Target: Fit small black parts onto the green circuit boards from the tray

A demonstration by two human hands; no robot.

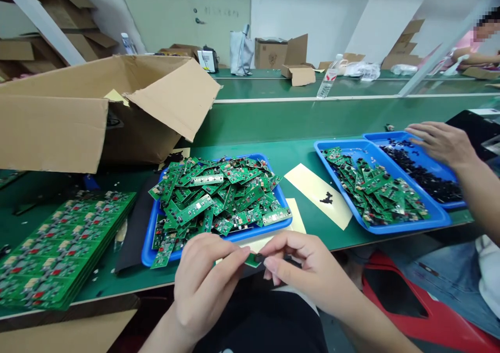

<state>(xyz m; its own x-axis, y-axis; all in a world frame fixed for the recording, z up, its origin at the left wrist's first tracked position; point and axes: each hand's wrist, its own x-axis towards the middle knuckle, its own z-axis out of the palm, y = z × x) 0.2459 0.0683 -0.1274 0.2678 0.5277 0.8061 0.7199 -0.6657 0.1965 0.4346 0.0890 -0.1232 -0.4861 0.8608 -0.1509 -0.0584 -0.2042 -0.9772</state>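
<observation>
My left hand (pixel 209 275) pinches one end of a small green circuit board (pixel 253 260) in front of the near table edge. At the board's other end, the fingers of my right hand (pixel 299 262) are closed on a tiny dark piece (pixel 258 257), touching the board. Just beyond my hands, a blue tray (pixel 147 246) is heaped with narrow green boards (pixel 219 194). To its right, several small black parts (pixel 326 198) lie on a cream paper sheet (pixel 307 186). My fingers partly hide the held board.
Stacked green panels (pixel 66 243) lie at left, below an open cardboard box (pixel 50 129). At right are a blue tray of boards (pixel 414 228) and another of black parts (pixel 463 205), with a co-worker's hand (pixel 445 142) over it. A bottle (pixel 328 79) stands behind.
</observation>
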